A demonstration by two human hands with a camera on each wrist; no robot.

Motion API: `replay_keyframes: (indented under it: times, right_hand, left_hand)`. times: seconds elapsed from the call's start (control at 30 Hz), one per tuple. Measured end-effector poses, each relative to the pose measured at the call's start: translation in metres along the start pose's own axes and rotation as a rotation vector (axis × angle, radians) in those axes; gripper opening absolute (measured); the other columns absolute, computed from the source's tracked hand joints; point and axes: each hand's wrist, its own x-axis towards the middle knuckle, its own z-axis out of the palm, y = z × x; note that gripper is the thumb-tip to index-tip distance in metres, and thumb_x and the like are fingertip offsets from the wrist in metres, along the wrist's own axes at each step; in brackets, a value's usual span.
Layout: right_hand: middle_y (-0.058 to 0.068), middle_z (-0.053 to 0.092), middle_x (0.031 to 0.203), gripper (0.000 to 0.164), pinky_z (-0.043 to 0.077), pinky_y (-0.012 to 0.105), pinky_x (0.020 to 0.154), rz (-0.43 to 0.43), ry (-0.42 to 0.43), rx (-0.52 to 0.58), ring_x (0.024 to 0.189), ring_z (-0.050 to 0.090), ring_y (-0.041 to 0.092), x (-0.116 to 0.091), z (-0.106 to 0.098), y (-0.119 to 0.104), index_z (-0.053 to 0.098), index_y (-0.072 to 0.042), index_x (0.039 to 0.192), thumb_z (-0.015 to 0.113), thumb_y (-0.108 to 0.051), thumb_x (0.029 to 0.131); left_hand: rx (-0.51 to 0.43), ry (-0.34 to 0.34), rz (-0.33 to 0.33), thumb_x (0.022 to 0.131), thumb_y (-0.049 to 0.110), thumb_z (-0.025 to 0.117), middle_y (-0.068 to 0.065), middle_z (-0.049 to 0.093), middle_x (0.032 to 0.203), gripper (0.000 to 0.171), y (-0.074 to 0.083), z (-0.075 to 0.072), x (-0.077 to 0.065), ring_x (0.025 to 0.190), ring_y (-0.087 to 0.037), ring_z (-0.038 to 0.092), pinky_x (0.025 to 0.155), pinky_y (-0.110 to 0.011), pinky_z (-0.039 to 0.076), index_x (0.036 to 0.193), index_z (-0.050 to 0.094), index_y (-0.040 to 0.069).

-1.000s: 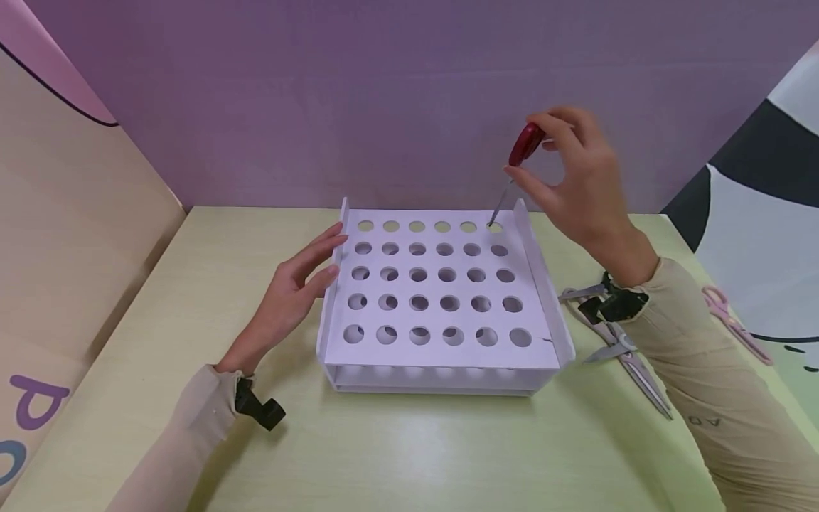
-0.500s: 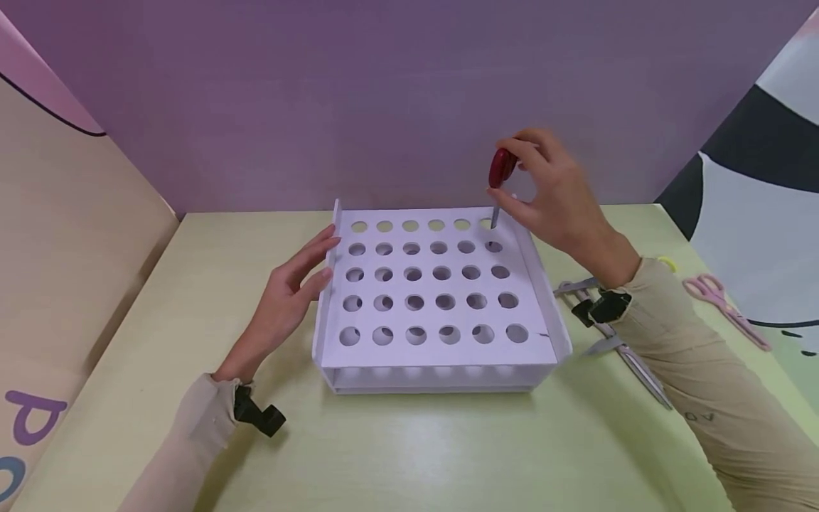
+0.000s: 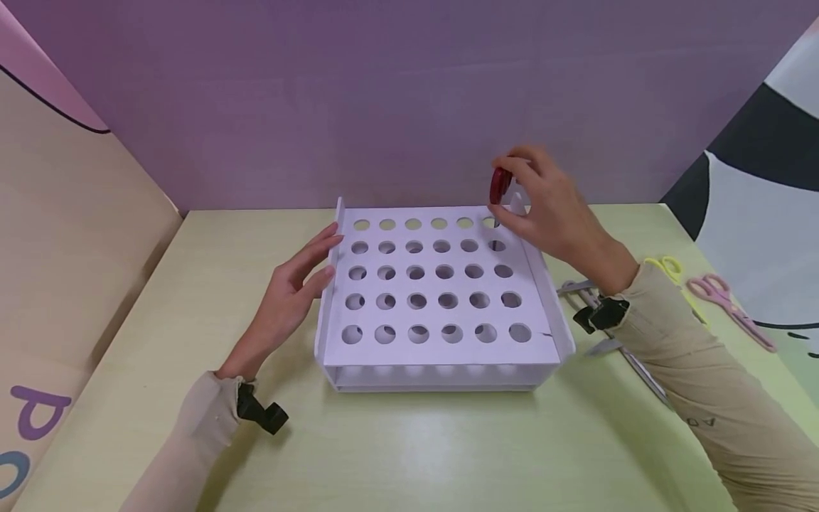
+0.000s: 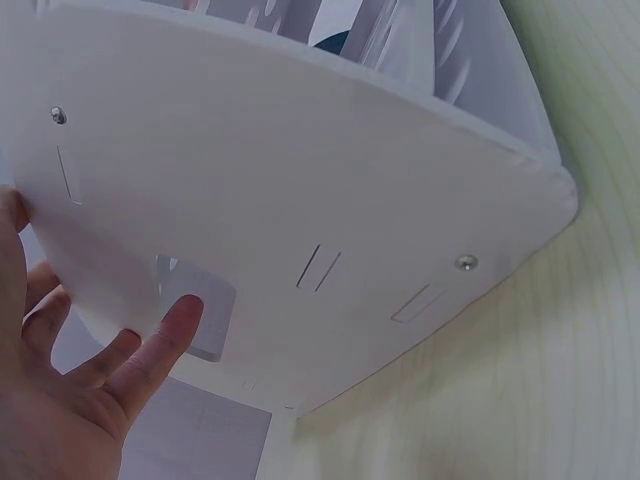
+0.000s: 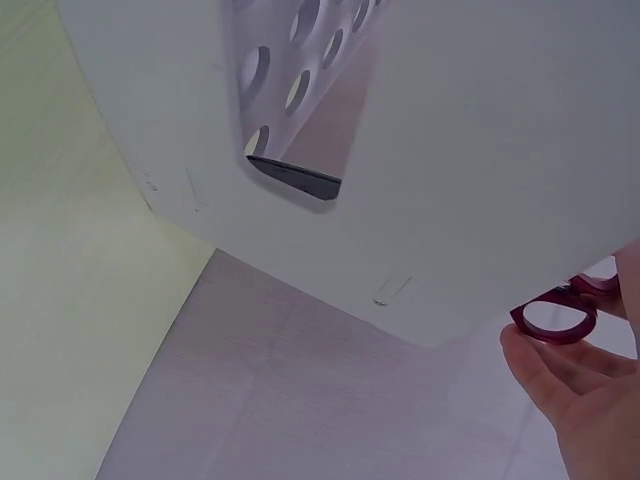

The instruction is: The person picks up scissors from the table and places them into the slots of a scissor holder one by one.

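Note:
A white rack (image 3: 432, 317) with rows of round holes stands on the table. My right hand (image 3: 555, 213) pinches the red handles of a pair of scissors (image 3: 499, 186) above its back right corner. The blades point down through the back-row hole at the far right. Under the top board, the right wrist view shows a dark blade (image 5: 298, 181) through the side panel's opening. My left hand (image 3: 281, 299) rests against the rack's left side panel (image 4: 250, 170) with its fingers extended; in the left wrist view one fingertip lies by that panel's cut-out.
Right of the rack, metal-bladed scissors (image 3: 648, 377) lie partly under my right forearm. Yellow scissors (image 3: 670, 268) and pink scissors (image 3: 736, 314) lie farther right. A purple wall (image 3: 409, 107) rises behind the table (image 3: 441, 455).
My right hand has come down and slightly left, and the scissors have sunk deeper into the back right hole. The left hand stays at the rack's left side.

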Motion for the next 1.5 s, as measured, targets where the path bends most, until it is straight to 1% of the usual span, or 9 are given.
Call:
replay_keyframes:
  times: [0.3,0.57,0.7,0.83,1.03,1.17,1.27,1.33,1.5]
  right_hand:
    - [0.016,0.050,0.131,0.050,0.050,0.046,0.088,0.001,-0.005,-0.002,0.108,0.056,0.029,0.000,0.002,-0.001,0.058,-0.004,0.131,0.077,-0.009,0.084]
    - [0.015,0.051,0.131,0.049,0.052,0.047,0.088,0.004,0.002,-0.001,0.106,0.058,0.029,-0.001,0.002,-0.004,0.060,-0.004,0.129,0.079,-0.011,0.084]
    - [0.013,0.052,0.128,0.048,0.051,0.045,0.084,-0.004,-0.036,-0.014,0.104,0.057,0.030,-0.003,0.005,-0.004,0.060,-0.005,0.127,0.079,-0.012,0.084]
    - [0.013,0.053,0.127,0.047,0.050,0.046,0.082,0.009,-0.087,-0.036,0.105,0.055,0.031,-0.009,0.007,-0.003,0.060,-0.005,0.127,0.078,-0.014,0.084]
    - [0.012,0.051,0.132,0.047,0.052,0.049,0.082,0.064,-0.148,-0.055,0.107,0.056,0.032,-0.013,0.001,-0.004,0.059,-0.005,0.130,0.075,-0.017,0.088]
    - [0.013,0.050,0.134,0.049,0.053,0.049,0.082,0.075,-0.156,-0.053,0.107,0.056,0.033,-0.014,0.000,-0.004,0.057,-0.005,0.134,0.073,-0.019,0.090]
    - [0.014,0.051,0.134,0.051,0.054,0.049,0.086,0.061,-0.149,-0.045,0.109,0.056,0.032,-0.016,-0.002,-0.003,0.055,-0.005,0.137,0.073,-0.017,0.090]
    - [0.015,0.050,0.136,0.053,0.053,0.052,0.089,0.068,-0.151,-0.042,0.112,0.055,0.033,-0.018,-0.004,-0.004,0.053,-0.006,0.140,0.071,-0.017,0.091]
    - [0.017,0.046,0.143,0.057,0.050,0.059,0.095,0.135,-0.167,-0.059,0.120,0.053,0.038,-0.025,-0.015,-0.005,0.048,-0.009,0.145,0.069,-0.016,0.093]
  left_hand:
    - [0.009,0.002,-0.002,0.103,0.010,0.053,0.007,0.031,0.161,0.045,0.002,-0.002,-0.001,0.143,-0.025,0.038,0.084,-0.030,0.057,0.147,0.049,0.009]
    - [0.025,0.008,-0.005,0.103,0.011,0.054,0.008,0.031,0.161,0.045,0.005,-0.002,-0.001,0.143,-0.023,0.038,0.085,-0.030,0.057,0.147,0.049,0.009]
    - [0.014,0.009,0.000,0.103,0.010,0.054,0.007,0.031,0.161,0.045,0.005,-0.002,-0.001,0.143,-0.024,0.038,0.085,-0.030,0.057,0.147,0.049,0.009]
    - [-0.003,0.001,0.000,0.103,0.010,0.054,0.007,0.031,0.161,0.045,0.005,0.000,-0.002,0.143,-0.024,0.038,0.086,-0.030,0.057,0.147,0.048,0.007]
    - [0.007,0.003,0.000,0.103,0.012,0.054,0.008,0.031,0.161,0.045,0.007,0.001,-0.002,0.143,-0.023,0.039,0.085,-0.030,0.057,0.147,0.049,0.007]
    - [0.008,0.006,-0.005,0.103,0.012,0.054,0.008,0.031,0.161,0.045,0.007,0.001,-0.002,0.143,-0.024,0.039,0.085,-0.030,0.057,0.147,0.049,0.007]
    - [0.002,0.005,-0.009,0.103,0.012,0.054,0.008,0.031,0.161,0.045,0.006,0.002,-0.002,0.143,-0.024,0.038,0.086,-0.030,0.057,0.147,0.048,0.007]
    - [0.000,0.005,-0.010,0.103,0.012,0.054,0.008,0.031,0.161,0.045,0.007,0.002,-0.003,0.143,-0.024,0.038,0.086,-0.030,0.057,0.147,0.048,0.006]
    - [0.010,0.008,-0.009,0.103,0.013,0.053,0.009,0.030,0.161,0.045,0.008,0.003,-0.003,0.143,-0.024,0.038,0.087,-0.030,0.056,0.147,0.048,0.006]
